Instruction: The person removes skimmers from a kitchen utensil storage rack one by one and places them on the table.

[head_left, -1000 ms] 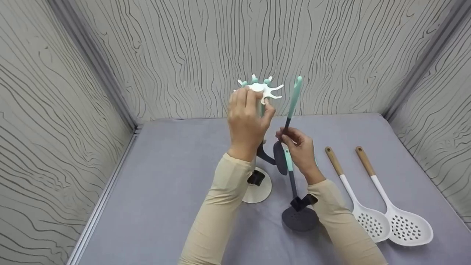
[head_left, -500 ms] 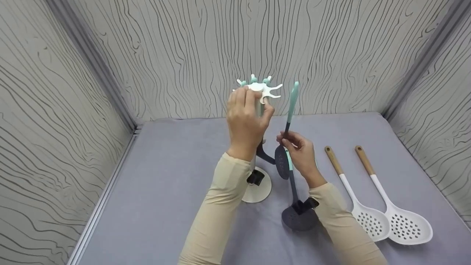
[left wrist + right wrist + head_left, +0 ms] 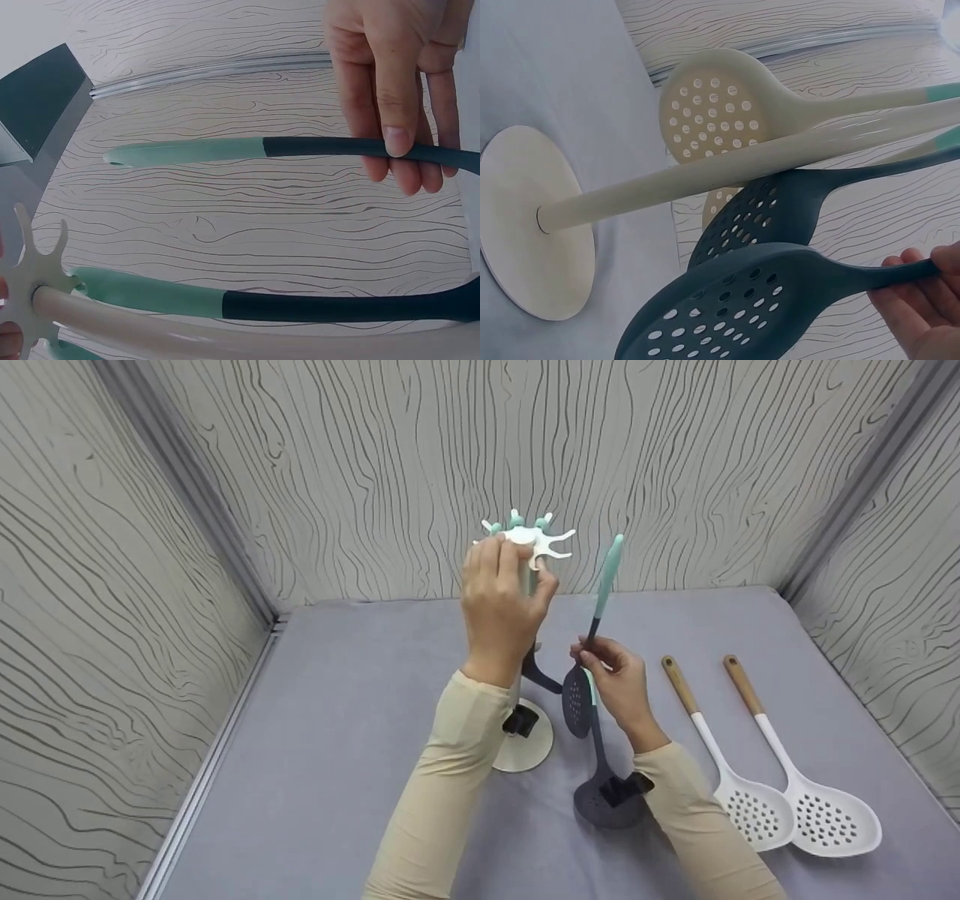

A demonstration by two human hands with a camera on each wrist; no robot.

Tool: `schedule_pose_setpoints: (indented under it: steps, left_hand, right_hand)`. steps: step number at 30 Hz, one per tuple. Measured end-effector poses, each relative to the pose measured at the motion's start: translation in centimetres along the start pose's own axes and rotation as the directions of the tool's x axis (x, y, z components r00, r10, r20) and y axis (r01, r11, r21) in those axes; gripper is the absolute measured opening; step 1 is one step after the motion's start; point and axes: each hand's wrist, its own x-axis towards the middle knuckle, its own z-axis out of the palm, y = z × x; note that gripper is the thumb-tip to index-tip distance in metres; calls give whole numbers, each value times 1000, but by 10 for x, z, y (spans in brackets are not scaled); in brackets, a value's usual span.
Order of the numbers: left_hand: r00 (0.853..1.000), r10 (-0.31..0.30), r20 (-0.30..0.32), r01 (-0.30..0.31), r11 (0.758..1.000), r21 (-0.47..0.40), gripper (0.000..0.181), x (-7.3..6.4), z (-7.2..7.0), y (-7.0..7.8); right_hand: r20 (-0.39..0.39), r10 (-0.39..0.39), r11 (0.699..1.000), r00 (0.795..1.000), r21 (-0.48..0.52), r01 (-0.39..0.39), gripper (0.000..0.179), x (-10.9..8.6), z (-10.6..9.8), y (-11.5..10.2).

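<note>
In the head view my left hand [image 3: 501, 600] holds the top of a white utensil stand [image 3: 559, 540], near its forked hooks. My right hand [image 3: 619, 679] pinches the dark neck of a skimmer [image 3: 576, 701] with a mint handle, keeping it upright beside the stand. The right wrist view shows the held skimmer's perforated head [image 3: 735, 300] low in front of the stand's pole [image 3: 705, 176]. Behind it hang another dark skimmer [image 3: 780, 210] and a cream skimmer [image 3: 712, 101]. In the left wrist view, the held mint handle [image 3: 187, 152] is apart from the hooks [image 3: 34, 259].
A dark round-headed utensil [image 3: 611, 808] with small holes lies on the table in front of the stand's round base [image 3: 529, 750]. Two white skimmers [image 3: 757, 814] with wooden handles [image 3: 742, 682] lie at the right. Wood-patterned panels [image 3: 375, 472] enclose the table.
The skimmer in my right hand has moved slightly down and turned, so its holes now show. The right hand has shifted a little lower and to the right. The left hand stays in place.
</note>
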Motion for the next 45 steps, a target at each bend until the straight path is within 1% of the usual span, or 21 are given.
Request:
schedule_pose_setpoints:
  steps: [5,12,20,26,29,35,39,45]
  left_hand:
    - [1000,3,-7,-3,1000,8,14,-2,-1,0]
    - [999,17,-28,-17,1000,0,12,-3,2,-1]
    - [1000,22,-19,-22,1000,8,12,-1,2,-2]
    - [1000,10,3,-10,1000,0,12,-1,0,0]
    - [1000,2,17,-2,1000,-4,13,0,-1,1]
    - [1000,2,18,-2,1000,7,14,0,-1,0]
    - [1000,10,5,-10,1000,-1,14,0,0,0]
    - [1000,6,1,-6,1000,-13,14,0,0,0]
  right_hand:
    - [6,27,1000,1000,-11,-27,21,-6,-1,0]
    - [4,67,998,998,-12,-67,22,-15,-3,2]
    - [-2,131,991,991,-30,-131,22,-21,-4,7]
    - [-18,229,973,973,-1,-229,23,-26,-2,10]
    - [-20,265,964,964,24,-264,24,-27,-2,12]
    - [-12,314,949,949,34,-314,25,-28,0,16]
    - [-11,334,942,942,16,-334,24,-31,1,19]
    - [-5,380,924,925,36,-380,23,-34,3,23]
